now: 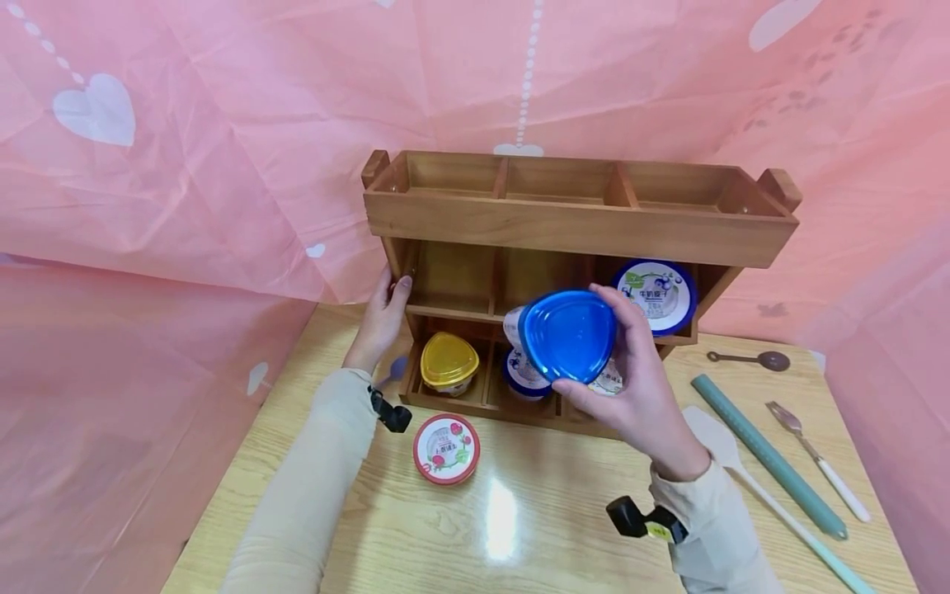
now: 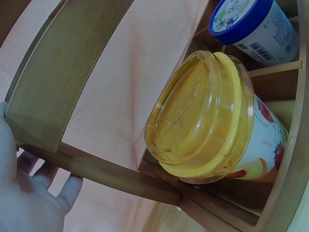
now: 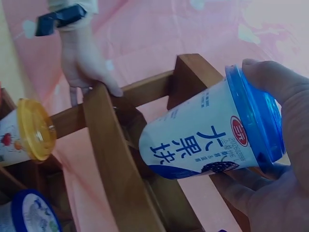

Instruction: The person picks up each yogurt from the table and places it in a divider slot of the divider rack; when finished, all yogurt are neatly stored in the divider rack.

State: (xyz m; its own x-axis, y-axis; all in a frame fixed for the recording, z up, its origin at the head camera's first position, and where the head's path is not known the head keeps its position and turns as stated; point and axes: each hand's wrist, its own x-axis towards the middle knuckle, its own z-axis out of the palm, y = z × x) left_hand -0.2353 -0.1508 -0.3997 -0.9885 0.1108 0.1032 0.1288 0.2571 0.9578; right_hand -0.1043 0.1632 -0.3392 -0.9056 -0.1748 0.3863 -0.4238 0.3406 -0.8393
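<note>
My right hand (image 1: 649, 404) holds a yogurt cup (image 3: 193, 137) by its blue plastic lid (image 1: 570, 337), thumb on one side and fingers on the other. The cup is tilted in front of the middle shelf of a wooden rack (image 1: 579, 223), its white, berry-printed body toward the rack. My left hand (image 1: 382, 322) grips the rack's left side at the middle shelf, its thumb in front and fingers behind. Below it, a yellow-lidded cup (image 1: 449, 363) stands in the bottom left compartment. A blue-rimmed tub (image 1: 653, 295) sits at the right of the middle shelf.
Another blue-rimmed tub (image 1: 523, 375) is in the bottom middle compartment. A red-rimmed tub (image 1: 447, 450) stands on the table before the rack. At right lie a brown spoon (image 1: 772, 360), a teal stick (image 1: 768, 454), a fork (image 1: 816, 458) and a pale long-handled spoon (image 1: 712, 437).
</note>
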